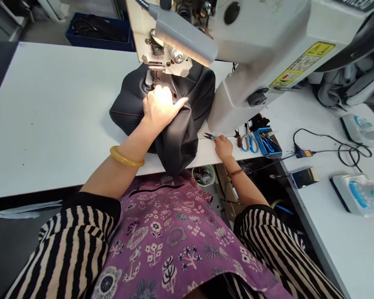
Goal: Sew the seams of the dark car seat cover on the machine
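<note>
The left hand (160, 107) is pressing flat, its grip open, on a black leather cover (180, 145) that is hanging over the counter's (50, 120) near edge, under the sewing machine's foot (151, 79). Fingers slipping beneath could get caught. The right hand (223, 148) is lying beside blue snips (210, 136), its grip unclear.

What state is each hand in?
Left hand: open, pressing flat on black stitched upholstery.
Right hand: at blue-handled snips; grip cannot be told.
</note>
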A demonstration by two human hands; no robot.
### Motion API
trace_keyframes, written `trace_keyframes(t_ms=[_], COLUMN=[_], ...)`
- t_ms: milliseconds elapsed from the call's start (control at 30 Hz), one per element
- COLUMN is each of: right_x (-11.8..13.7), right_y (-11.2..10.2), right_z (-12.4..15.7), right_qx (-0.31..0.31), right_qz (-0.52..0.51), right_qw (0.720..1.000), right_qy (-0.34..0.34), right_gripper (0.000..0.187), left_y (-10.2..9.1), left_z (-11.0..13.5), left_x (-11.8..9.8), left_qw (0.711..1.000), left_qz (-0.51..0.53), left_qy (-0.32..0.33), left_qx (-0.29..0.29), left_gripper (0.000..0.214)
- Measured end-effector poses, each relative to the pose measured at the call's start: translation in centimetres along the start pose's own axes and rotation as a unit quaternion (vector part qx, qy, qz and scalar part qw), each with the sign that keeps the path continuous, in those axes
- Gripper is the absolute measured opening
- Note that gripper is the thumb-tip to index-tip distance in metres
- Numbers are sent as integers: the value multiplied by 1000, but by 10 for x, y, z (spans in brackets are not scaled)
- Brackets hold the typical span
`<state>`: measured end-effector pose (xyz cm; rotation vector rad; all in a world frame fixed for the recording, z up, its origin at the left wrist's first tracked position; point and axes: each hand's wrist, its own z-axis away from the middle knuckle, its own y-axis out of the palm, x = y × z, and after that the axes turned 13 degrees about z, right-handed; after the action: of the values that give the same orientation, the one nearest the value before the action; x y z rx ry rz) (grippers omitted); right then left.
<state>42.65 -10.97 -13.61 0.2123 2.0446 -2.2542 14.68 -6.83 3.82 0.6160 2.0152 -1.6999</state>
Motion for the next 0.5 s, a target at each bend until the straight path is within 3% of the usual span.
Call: trace_keyframes(t_ms=[167,300,400,500], right_x=[-6,-9,-12,-8], right_y=[0,-16,-50,-104], right_z=[-1,-2,-9,-24], right_qx=[-7,-23,-24,13], right_qz=[-31,-85,-139,-263], right_qw=[999,995,989,965], right_qy=[6,42,53,-12], right_gripper=[32,29,30,29], left_y=[3,7,8,11], left_z=[-1,0,-2,-1], left_x=[0,-7,-6,9], left_qw=[998,996,996,998], left_qz=[46,83,86,68], left_qy=[-10,-11,-24,9], left_qx=[-30,-34,-12,18], left_gripper=[50,35,35,27])
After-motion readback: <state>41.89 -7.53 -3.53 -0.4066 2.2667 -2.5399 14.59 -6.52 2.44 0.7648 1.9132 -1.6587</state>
